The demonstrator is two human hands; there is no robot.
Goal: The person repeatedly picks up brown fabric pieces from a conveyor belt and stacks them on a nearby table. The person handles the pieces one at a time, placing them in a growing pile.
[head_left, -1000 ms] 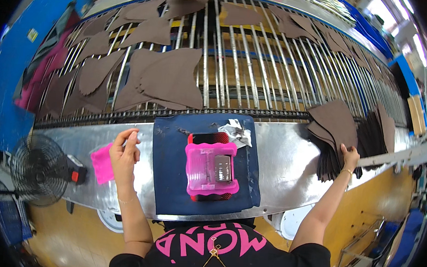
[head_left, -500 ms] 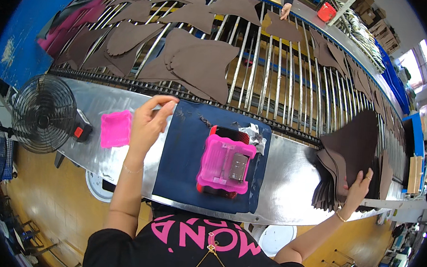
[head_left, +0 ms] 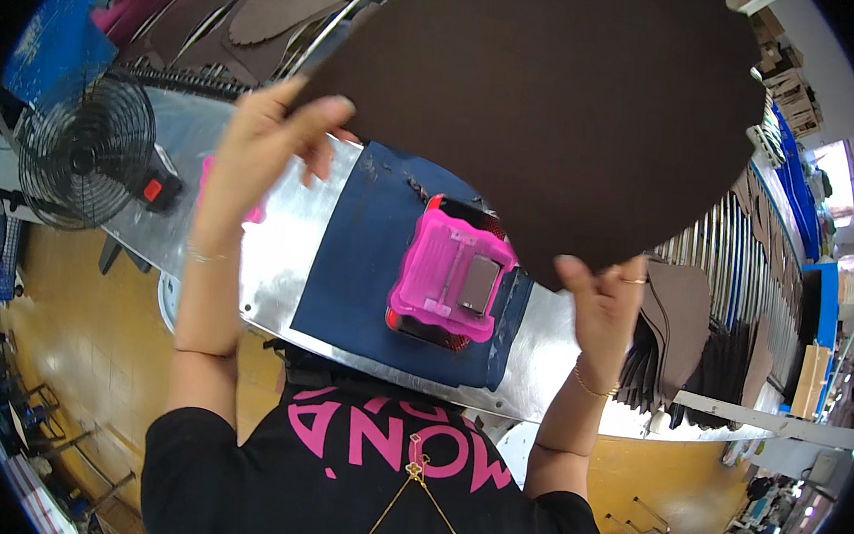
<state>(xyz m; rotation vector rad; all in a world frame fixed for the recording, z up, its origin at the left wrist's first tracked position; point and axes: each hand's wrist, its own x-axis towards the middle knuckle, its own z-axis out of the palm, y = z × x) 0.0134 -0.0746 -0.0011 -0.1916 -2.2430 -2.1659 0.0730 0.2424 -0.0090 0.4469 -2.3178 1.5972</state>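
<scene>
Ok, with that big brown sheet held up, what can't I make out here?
- Head view: the brown sheet hides most of the roller rack behind it.
- Left hand covers most of a pink piece.
- Right hand: its fingers go behind the sheet.
- Stack of brown pieces: count unreadable.

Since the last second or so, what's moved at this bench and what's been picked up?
The right hand has lifted one dark brown cut sheet off the stack at the right. The left hand, which rested by the pink pad on the bench, has come up and taken its other edge, so both hands now hold it up close to the camera. The pink stamp tool stays on the blue mat; the fan is unmoved.
</scene>
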